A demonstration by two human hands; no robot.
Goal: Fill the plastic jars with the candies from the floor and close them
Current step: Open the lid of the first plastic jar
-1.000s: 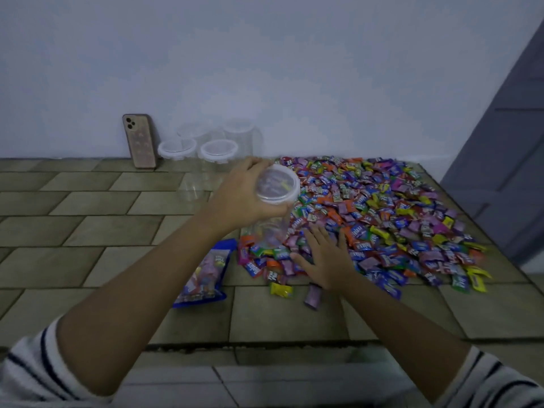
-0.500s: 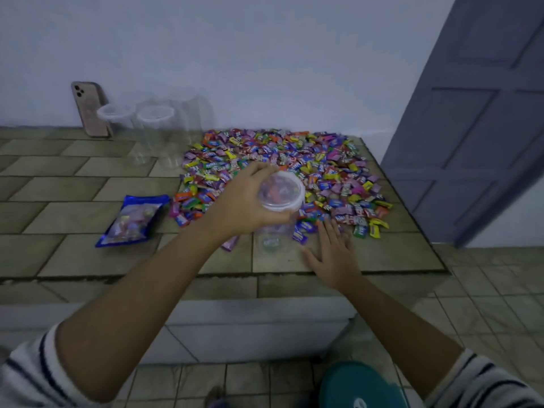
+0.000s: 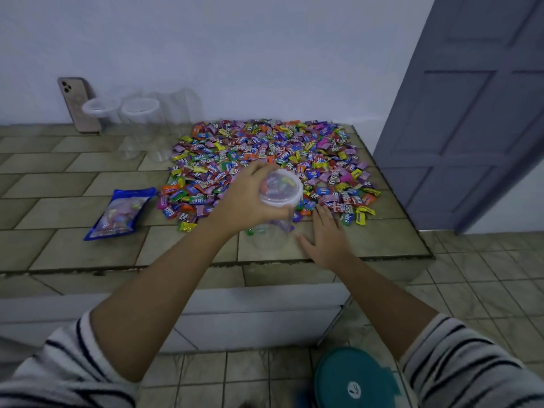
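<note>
Pale plaster wall [image 3: 235, 54] fills the background, with a grey-blue panelled door [image 3: 471, 128] at the right edge. Below them runs a raised floor [image 3: 59, 178] of brown tiles that ends in a step towards the viewer.

Candies [image 3: 265, 148] in bright wrappers lie in a wide heap on the far right part of this floor and reach back to the wall. Several wrappers carry the legible word "relaxa"; other print is too small to read.

Both forearms reach out from striped sleeves [image 3: 471, 363]. The left hand [image 3: 247, 201] is clenched round the white rim of a clear plastic jar [image 3: 282, 189] at the near edge of the heap, and a few candies show through the jar's top. Whether the jar's base rests on the tiles cannot be told.

The right hand [image 3: 323, 237] lies released, palm down and fingers spread, on the floor just beside the jar, its fingertips at the nearest candies.

A round teal object [image 3: 356, 378] with a small white mark, unreadable, sits at the bottom edge. A blue candy bag [image 3: 119, 214] lies flat left of the heap, its print blurred.

Empty clear jars [image 3: 141, 113] stand grouped by the wall. A pink phone [image 3: 78, 106] leans on the wall just beside them.
</note>
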